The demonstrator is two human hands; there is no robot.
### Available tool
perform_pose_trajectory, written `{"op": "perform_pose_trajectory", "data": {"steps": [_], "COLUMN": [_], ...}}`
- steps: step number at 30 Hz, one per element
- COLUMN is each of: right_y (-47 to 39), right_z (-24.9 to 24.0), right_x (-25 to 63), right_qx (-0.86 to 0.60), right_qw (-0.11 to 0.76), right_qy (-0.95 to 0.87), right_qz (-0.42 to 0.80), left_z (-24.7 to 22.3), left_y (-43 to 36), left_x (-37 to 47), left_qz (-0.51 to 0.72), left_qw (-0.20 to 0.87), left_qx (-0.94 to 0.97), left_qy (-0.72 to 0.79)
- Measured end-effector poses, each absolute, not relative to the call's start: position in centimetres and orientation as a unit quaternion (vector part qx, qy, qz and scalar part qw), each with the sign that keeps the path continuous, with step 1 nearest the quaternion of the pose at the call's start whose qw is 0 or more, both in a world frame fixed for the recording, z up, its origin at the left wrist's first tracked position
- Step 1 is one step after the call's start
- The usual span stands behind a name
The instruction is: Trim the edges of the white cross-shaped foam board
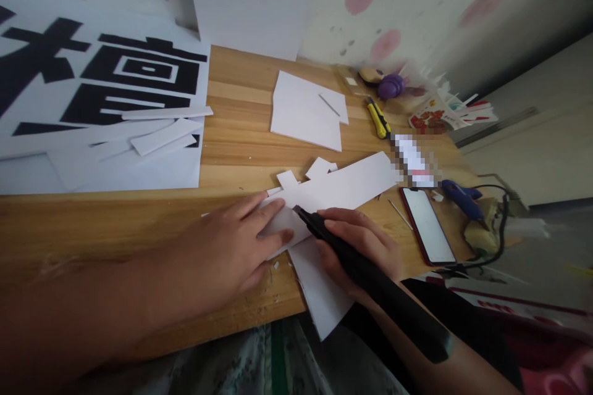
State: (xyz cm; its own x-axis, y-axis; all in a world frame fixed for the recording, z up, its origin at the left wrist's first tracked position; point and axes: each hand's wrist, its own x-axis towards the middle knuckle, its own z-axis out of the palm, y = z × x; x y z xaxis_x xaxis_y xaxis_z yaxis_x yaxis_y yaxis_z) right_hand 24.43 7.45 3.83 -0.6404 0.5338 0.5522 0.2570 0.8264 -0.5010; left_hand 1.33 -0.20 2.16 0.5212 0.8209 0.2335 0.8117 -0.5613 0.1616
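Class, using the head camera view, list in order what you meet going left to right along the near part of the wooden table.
Left hand pressing flat on white cut paper → right hand gripping a black cutting tool → phone lying face up → blue glue gun.

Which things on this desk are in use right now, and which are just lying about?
In use: left hand pressing the white sheet; right hand holding the black cutter.
Lying about: phone, yellow knife, blue glue gun, printed poster.

Phone right of paper sheet on table
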Motion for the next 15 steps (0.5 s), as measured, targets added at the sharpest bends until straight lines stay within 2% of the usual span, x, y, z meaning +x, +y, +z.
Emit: {"op": "perform_pose_trajectory", "data": {"steps": [5, 15], "right_y": [7.5, 8.1], "right_z": [3.8, 4.4], "right_x": [24.4, 24.7], "right_qx": [-0.215, -0.195], "right_qw": [0.354, 0.341], "right_qy": [-0.89, -0.895], "right_qz": [0.188, 0.211], "left_z": [2.8, 3.2], "left_y": [-0.4, -0.6], "left_x": [1.5, 1.9], "left_qz": [0.124, 0.102], "left_qw": [-0.012, 0.041], "left_qx": [0.873, 0.853], "left_qy": [0.471, 0.51]}}
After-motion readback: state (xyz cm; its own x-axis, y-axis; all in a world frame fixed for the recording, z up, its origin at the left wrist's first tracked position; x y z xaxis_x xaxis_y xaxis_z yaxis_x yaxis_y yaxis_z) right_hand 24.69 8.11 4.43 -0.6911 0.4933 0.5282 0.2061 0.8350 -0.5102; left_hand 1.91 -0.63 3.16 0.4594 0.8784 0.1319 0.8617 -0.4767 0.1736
